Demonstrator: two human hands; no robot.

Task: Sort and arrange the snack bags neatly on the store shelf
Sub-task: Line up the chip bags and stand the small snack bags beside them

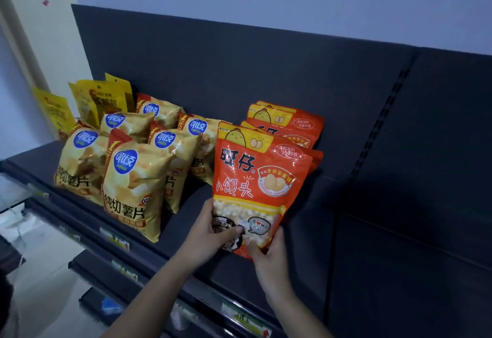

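Observation:
An orange snack bag (262,178) with a yellow chick on top stands upright near the shelf's front. My left hand (213,234) grips its lower left corner, thumb across the front. My right hand (269,255) holds its bottom right corner from below. Behind it, several more orange bags (290,124) lean in a row against the dark back panel. To the left, several yellow chip bags (133,180) with blue round logos stand in rows. Flat yellow pouches (103,100) stand at the far left rear.
The dark shelf board (378,244) stretches bare to the right of the orange bags. A slotted upright (383,119) divides the back panel. Price-tag rails (114,239) run along the front edges of this shelf and the lower ones.

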